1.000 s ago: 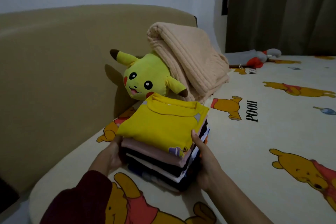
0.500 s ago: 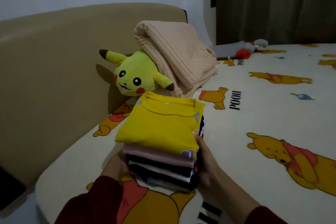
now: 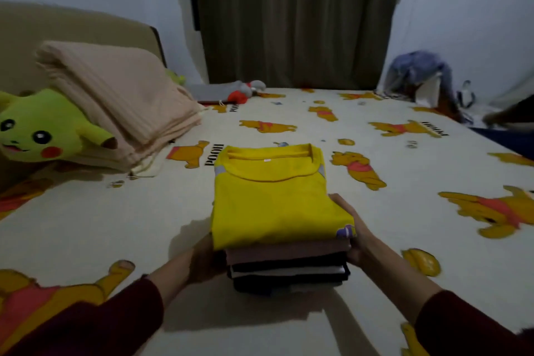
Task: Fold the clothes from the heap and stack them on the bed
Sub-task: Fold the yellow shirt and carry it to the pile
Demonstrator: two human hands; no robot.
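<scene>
A stack of folded clothes (image 3: 289, 267) sits in the middle of the view over the bed (image 3: 115, 225), topped by a folded yellow shirt (image 3: 271, 199). Pink, black and white layers show below it. My left hand (image 3: 206, 257) holds the stack's left side, mostly hidden behind it. My right hand (image 3: 351, 230) grips the right side with its thumb at the top edge. A shadow lies beneath the stack; whether it touches the sheet is unclear.
A yellow plush toy (image 3: 37, 127) and a folded beige blanket (image 3: 115, 95) lie at the left by the headboard (image 3: 72, 20). A grey and red soft toy (image 3: 231, 92) lies at the far edge below the dark curtain (image 3: 294, 17). Blue cloth and bags (image 3: 419, 75) are piled far right.
The stack has moved with both hands from beside the plush toy and headboard to the middle of the bed. My view has swung right, toward the curtain.
</scene>
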